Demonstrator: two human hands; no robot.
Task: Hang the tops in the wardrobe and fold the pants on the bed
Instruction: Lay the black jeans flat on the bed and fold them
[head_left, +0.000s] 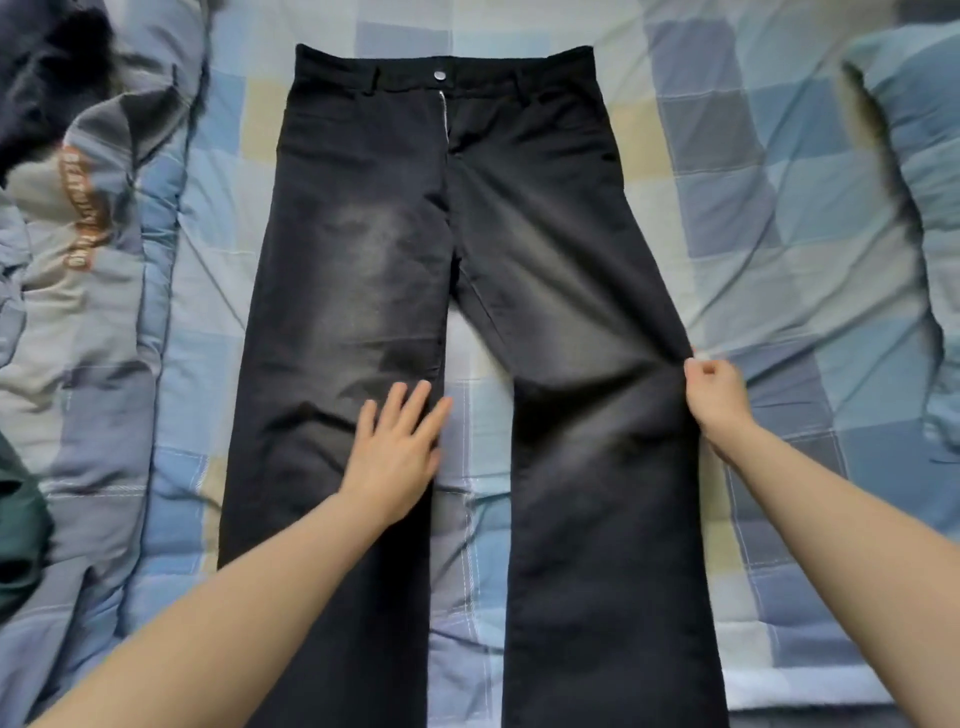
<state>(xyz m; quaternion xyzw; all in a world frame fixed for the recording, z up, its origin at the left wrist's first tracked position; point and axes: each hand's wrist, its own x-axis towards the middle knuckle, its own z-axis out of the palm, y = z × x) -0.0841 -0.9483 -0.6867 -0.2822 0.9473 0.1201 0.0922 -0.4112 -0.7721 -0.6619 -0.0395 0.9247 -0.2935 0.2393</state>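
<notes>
Pinching the outer seam of the pants (447, 291) with my right hand (719, 397), fingers curled, thumb and fingertips closed on the fabric edge about halfway down that leg. Left hand (397, 447) is flat, fingers spread and straight, palm pressing on the inner part of the other leg, fingertips close to the gap between the legs.

Head view, all positions relative to the pants: they're black, faded grey across the thighs, laid face up and flat on the bed (753, 234), waistband at the far end, legs running toward me and spread slightly apart. Metal button (439, 75) fastened at the waistband centre, zipper line just below it. Checked bedding in blue, grey and pale yellow squares shows through between the legs and on both sides.

Left of the pants: a bunched grey top with orange lettering (85, 208), near but not touching. Beyond it, at the far left corner, a dark fuzzy garment (47, 67). Nearer me on the left edge, a dark green garment (21, 525), partly cut off. Right of the pants, well apart: a pillow (909, 156) in the same checked fabric.
</notes>
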